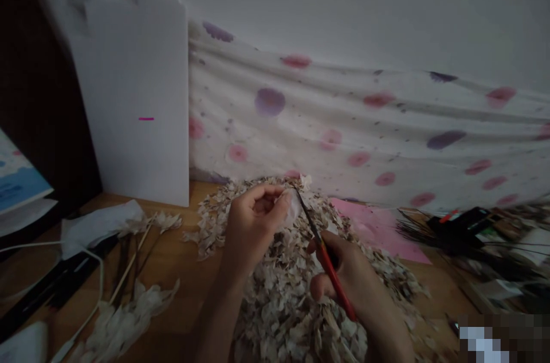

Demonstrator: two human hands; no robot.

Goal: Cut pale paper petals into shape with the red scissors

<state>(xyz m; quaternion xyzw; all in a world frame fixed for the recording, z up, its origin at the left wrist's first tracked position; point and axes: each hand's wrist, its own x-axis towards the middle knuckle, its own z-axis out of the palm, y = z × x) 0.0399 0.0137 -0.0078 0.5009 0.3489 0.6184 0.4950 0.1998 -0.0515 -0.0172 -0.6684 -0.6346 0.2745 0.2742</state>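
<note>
My left hand is closed in a pinch on a pale, translucent petal above the pile. In my right hand is a red-handled tool with a long, slim dark tip; its exact kind is unclear in the dim light. The tip slants up and left, reaching the petal's edge beside my left fingertips. Below both hands spreads a large heap of dry, whitish petals, partly hidden by my wrists.
A white board stands at the back left, next to a flowered cloth. Stems with pale petals and a white cable lie on the left. Pink paper and dark wires are on the right of the wooden table.
</note>
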